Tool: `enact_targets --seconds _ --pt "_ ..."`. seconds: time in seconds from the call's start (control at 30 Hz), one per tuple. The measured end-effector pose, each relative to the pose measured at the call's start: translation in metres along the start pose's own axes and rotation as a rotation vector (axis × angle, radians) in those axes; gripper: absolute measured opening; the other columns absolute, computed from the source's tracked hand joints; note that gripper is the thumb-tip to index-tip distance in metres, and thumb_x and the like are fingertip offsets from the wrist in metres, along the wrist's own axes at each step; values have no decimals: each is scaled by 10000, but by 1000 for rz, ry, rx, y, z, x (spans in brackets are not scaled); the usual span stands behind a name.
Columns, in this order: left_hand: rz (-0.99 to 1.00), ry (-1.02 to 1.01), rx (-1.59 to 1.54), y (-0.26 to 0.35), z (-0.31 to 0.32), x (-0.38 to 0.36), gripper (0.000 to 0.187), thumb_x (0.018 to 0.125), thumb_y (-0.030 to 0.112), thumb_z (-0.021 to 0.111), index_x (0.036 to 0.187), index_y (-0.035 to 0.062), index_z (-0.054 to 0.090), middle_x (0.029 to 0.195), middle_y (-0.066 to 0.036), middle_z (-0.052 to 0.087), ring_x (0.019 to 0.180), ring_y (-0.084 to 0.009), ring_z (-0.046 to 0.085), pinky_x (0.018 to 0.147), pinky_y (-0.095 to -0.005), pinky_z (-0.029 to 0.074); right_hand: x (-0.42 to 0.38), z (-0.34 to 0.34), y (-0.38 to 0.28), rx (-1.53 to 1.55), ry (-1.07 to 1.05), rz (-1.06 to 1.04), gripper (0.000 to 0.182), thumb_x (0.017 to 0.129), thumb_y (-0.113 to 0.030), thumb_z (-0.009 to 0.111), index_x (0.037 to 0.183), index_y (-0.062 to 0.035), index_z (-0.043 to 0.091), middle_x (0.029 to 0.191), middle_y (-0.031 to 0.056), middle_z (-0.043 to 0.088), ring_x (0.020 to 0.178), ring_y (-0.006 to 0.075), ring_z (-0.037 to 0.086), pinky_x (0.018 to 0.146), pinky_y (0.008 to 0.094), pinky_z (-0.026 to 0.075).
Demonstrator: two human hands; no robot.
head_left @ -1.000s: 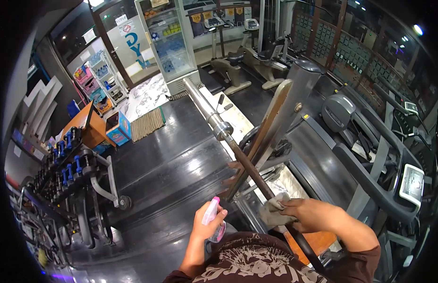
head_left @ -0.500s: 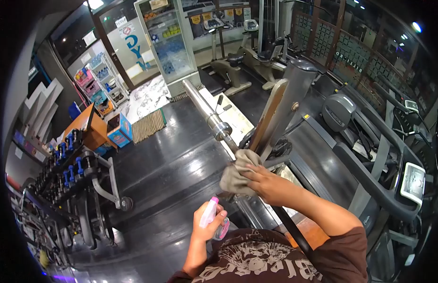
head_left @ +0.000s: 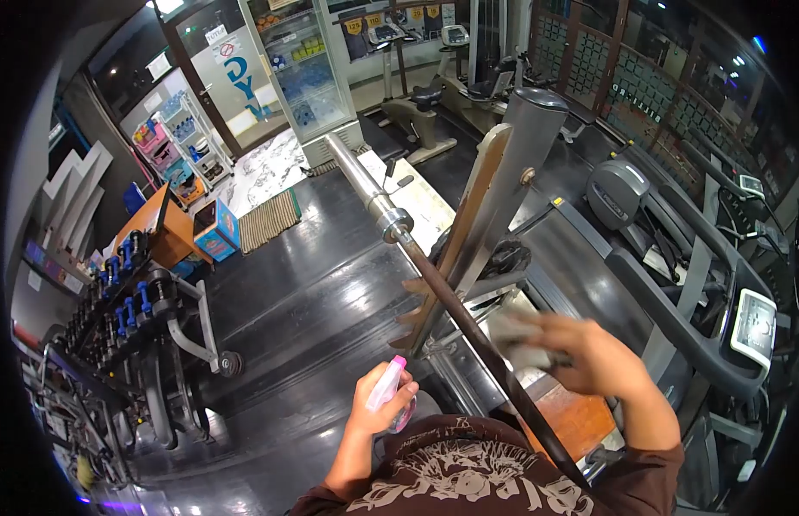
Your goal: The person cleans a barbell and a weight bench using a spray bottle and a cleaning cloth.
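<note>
My left hand [head_left: 370, 411] is wrapped round a clear spray bottle [head_left: 385, 385] with a pink nozzle, close in front of my shirt. A barbell [head_left: 451, 301] runs diagonally past me, its bare metal sleeve [head_left: 356, 176] at the far end and its darker shaft coming toward my right side. It rests by a metal rack upright [head_left: 520, 146] with notched edges. Just right of the shaft is my right hand [head_left: 580, 348], smeared by motion, with a grey-beige cloth [head_left: 513, 331] at its fingers. The cloth appears apart from the bar.
Treadmills [head_left: 571, 258] stand on the right. Exercise bikes [head_left: 417, 120] and a glass-door fridge [head_left: 305, 77] are at the back. A dumbbell rack [head_left: 184, 327] is on the left, behind it an orange desk [head_left: 163, 228]. A striped mat [head_left: 273, 222] lies on the black floor.
My right hand has moved with the cloth off the barbell shaft, toward me and to the right, uncovering the shaft. My left hand keeps the spray bottle in nearly the same place.
</note>
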State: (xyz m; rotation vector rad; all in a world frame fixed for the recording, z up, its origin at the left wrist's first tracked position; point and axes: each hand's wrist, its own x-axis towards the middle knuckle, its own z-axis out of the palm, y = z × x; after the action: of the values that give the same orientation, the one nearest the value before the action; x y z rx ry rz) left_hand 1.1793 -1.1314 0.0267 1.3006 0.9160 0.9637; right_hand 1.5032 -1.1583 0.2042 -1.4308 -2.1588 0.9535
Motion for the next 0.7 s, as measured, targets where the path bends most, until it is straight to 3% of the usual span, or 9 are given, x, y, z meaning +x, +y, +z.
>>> enact_targets --seconds 0.07,0.13,0.2,0.33,0.47,0.6,0.7 --pt "18 -4 43 -1 0 -7 167 870 -18 723 965 -13 585 843 -99 654 621 -132 629 560 -275 514 35 20 8 -34 184 -136 584 711 90 655 1262 -102 662 1466 136 534 1272 369 553 1038 437 488" --pt "51 -1 73 -6 1 -12 165 873 -19 719 967 -12 584 843 -101 652 621 -133 628 559 -275 514 83 43 22 -136 318 -387 498 706 81 702 1192 -26 676 1430 137 569 1261 363 578 1033 423 504" --pt "94 -7 104 -5 3 -17 165 875 -21 714 973 -11 582 843 -104 650 622 -135 628 558 -275 513 135 77 54 -415 284 -501 543 710 83 699 1244 16 629 1453 163 536 1321 358 524 1106 432 446" --pt "93 25 12 6 11 -30 162 880 -15 715 979 -8 587 832 -94 651 621 -130 625 561 -274 508 151 112 77 -415 201 -416 609 684 87 685 1284 41 588 1486 184 492 1394 379 440 1153 435 402" --pt "56 119 -54 -3 3 -43 138 881 3 729 943 -5 606 808 -69 660 614 -113 627 566 -269 507 75 90 72 -237 73 -395 649 674 101 654 1310 -12 589 1542 134 449 1435 395 384 1161 442 409" --pt "35 178 -65 -15 -16 -45 132 880 -6 722 941 -7 605 793 -62 652 602 -117 627 561 -271 506 -10 75 56 -96 -94 -226 591 666 75 667 1232 -96 672 1568 77 436 1410 332 445 1105 435 470" --pt "39 185 -31 -14 -24 -38 126 879 -9 717 939 -6 606 776 -57 642 596 -114 621 558 -272 503 -49 55 27 -65 -275 -55 541 678 54 692 1196 -104 702 1516 79 505 1373 321 495 1070 440 495"
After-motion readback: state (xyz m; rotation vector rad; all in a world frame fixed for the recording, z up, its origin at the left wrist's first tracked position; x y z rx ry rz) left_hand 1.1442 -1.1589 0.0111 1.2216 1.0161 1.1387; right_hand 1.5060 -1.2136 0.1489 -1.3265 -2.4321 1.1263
